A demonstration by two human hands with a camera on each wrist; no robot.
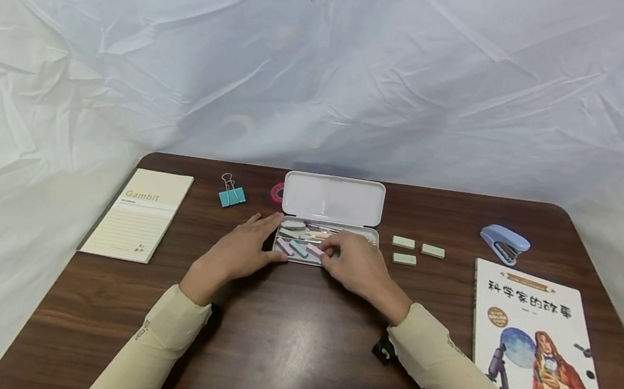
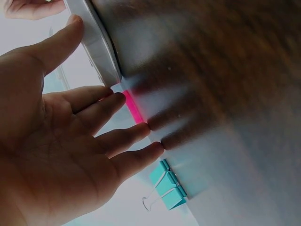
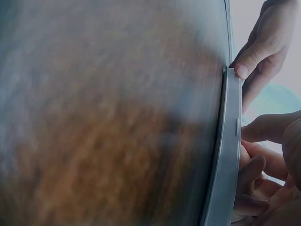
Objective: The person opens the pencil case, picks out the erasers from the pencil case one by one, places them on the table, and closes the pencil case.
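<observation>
Head view — in front compartment of the open case (image 1: pixel 333 198), with left hand (image 1: pixel 239 247) spread at its left edge, a pink block (image 1: pixel 314 250), pinched at one end by curled right hand (image 1: pixel 360 265) — probably light, slightly soft, best to take by the long sides.

Case (image 1: pixel 333 200) on bench (image 1: pixel 292 372), between notebook (image 1: pixel 136 216) and book (image 1: pixel 542 355)
Blocks (image 1: pixel 299 249) inside, others (image 1: pixel 405 259) just right; clip (image 1: pixel 232 197) left; stapler (image 1: pixel 503 239) behind book.

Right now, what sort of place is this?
It looks like a study desk: a notebook, a stapler and an open pencil case are on it. Pale sheeting hides what's behind.
</observation>
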